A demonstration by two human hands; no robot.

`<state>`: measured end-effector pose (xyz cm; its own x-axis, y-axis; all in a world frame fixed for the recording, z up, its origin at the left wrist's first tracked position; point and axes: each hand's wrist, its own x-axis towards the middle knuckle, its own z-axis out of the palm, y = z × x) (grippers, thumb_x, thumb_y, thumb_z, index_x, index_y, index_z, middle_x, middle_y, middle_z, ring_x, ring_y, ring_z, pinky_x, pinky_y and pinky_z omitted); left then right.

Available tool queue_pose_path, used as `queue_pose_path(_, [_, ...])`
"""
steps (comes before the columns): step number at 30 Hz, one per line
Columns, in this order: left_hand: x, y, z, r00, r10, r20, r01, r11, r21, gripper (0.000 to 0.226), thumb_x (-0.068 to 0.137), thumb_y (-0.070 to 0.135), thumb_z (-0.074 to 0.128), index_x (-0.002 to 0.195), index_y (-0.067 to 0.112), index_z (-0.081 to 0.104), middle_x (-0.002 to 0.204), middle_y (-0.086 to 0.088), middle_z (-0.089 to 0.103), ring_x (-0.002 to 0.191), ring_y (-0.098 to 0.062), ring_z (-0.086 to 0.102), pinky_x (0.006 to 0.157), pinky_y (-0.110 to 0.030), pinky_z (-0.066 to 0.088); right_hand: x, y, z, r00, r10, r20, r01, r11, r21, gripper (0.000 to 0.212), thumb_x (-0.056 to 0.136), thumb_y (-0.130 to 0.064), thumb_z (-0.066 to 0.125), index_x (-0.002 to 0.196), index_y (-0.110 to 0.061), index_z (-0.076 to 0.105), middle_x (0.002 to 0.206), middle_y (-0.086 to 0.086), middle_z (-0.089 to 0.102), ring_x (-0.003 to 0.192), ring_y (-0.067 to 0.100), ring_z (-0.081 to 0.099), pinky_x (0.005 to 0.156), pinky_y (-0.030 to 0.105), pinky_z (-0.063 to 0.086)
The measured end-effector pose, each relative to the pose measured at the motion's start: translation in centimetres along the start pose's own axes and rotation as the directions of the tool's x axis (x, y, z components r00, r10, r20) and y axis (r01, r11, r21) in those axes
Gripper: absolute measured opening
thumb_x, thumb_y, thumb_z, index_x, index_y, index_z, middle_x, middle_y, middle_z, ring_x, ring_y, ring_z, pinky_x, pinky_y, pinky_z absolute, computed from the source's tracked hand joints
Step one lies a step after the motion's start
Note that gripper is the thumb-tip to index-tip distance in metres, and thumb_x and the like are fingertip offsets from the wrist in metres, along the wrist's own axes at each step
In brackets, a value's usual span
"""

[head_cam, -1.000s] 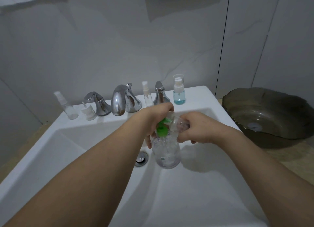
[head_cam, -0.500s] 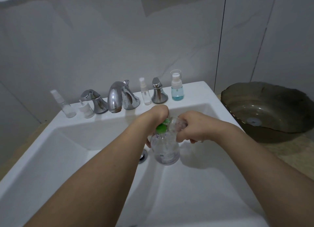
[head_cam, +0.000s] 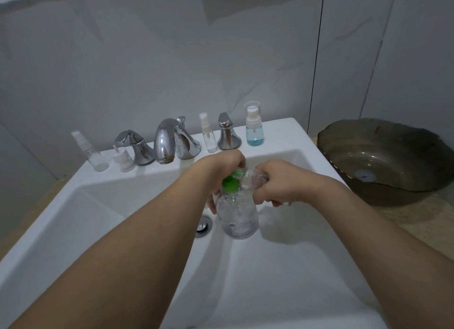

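Note:
Over the white sink (head_cam: 73,220) I hold a clear plastic bottle (head_cam: 239,218) upright above the basin, near the drain (head_cam: 204,226). My left hand (head_cam: 221,171) grips its upper part, where a green funnel-like piece (head_cam: 231,184) sits at the mouth. My right hand (head_cam: 277,183) grips a small clear bottle (head_cam: 253,177) tipped sideways, its neck against the green piece. Fingers hide both bottles' tops.
On the back ledge stand a chrome faucet (head_cam: 169,139) with two handles, a clear spray bottle (head_cam: 89,151), a white pump cap (head_cam: 122,160), a small spray bottle (head_cam: 208,135) and a bottle with blue liquid (head_cam: 254,124). A dark glass bowl (head_cam: 388,161) sits at the right.
Both hands and the bottles have stayed together over the basin; only the camera view has shifted slightly.

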<state>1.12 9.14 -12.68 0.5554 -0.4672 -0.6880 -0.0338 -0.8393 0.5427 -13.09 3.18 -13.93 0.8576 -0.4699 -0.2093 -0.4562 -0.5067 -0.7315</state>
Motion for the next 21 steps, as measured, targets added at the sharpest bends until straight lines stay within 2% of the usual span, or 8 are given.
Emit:
queue_pose_path(3, [0.1,0.4,-0.7,0.991,-0.041,0.124,0.044,0.999,-0.021,0.055,0.082,0.037,0.045,0.128,0.010,0.059,0.123,-0.022,0.063,0.111,-0.053,0.056,0.075,-0.082,0.041,-0.1,-0.1,-0.2,0.998,-0.036,-0.050,0.035,0.999,-0.008,0.015,0.072,-0.010,0.071,0.074,-0.014,0.057,0.061,-0.002,0.053,0.049,0.015,0.054,0.044,0.021,0.039])
queue_pose_path(6, [0.2,0.6,-0.9,0.988,-0.056,0.146,0.058,0.998,-0.007,0.056,0.084,0.037,0.044,0.131,0.010,0.057,0.125,-0.022,0.062,0.112,-0.056,0.054,0.076,-0.085,0.037,-0.1,-0.1,-0.2,0.997,-0.052,-0.061,0.051,0.999,-0.010,0.016,0.071,-0.010,0.070,0.073,-0.015,0.055,0.062,-0.002,0.053,0.050,0.016,0.055,0.046,0.023,0.040])
queue_pose_path(9, [0.3,0.6,-0.7,0.990,-0.055,0.128,0.055,0.998,0.006,0.058,0.083,0.038,0.044,0.133,0.011,0.055,0.126,-0.022,0.061,0.111,-0.057,0.054,0.071,-0.085,0.039,-0.2,0.0,-0.2,0.996,-0.057,-0.062,0.056,0.998,-0.016,0.016,0.071,-0.010,0.071,0.071,-0.015,0.055,0.060,-0.002,0.052,0.050,0.017,0.054,0.046,0.023,0.039])
queue_pose_path(14, [-0.4,0.6,-0.4,0.997,-0.035,0.075,0.032,0.999,0.034,0.049,0.086,0.036,0.044,0.124,0.010,0.061,0.119,-0.022,0.064,0.104,-0.053,0.060,0.069,-0.080,0.046,-0.2,0.0,-0.3,0.997,-0.051,-0.056,0.050,0.999,-0.017,0.016,0.071,-0.010,0.071,0.071,-0.016,0.056,0.058,-0.002,0.052,0.048,0.016,0.054,0.043,0.021,0.039])
queue_pose_path(18, [-0.3,0.1,0.2,1.000,0.003,-0.017,-0.002,0.998,0.060,0.045,0.083,0.031,0.043,0.115,0.010,0.066,0.111,-0.021,0.068,0.098,-0.049,0.064,0.066,-0.072,0.051,0.1,0.2,-0.2,1.000,-0.013,-0.018,0.013,1.000,-0.003,0.015,0.071,-0.011,0.072,0.071,-0.014,0.058,0.056,0.000,0.053,0.045,0.016,0.052,0.042,0.020,0.039])
queue_pose_path(21, [0.1,0.0,0.8,0.994,0.035,-0.099,-0.028,0.997,0.067,0.045,0.081,0.023,0.040,0.115,0.009,0.066,0.111,-0.022,0.067,0.097,-0.049,0.063,0.061,-0.076,0.048,0.2,0.3,-0.1,1.000,0.020,0.022,-0.019,0.999,-0.026,0.015,0.072,-0.012,0.072,0.071,-0.014,0.058,0.055,0.000,0.054,0.043,0.015,0.052,0.045,0.022,0.042])
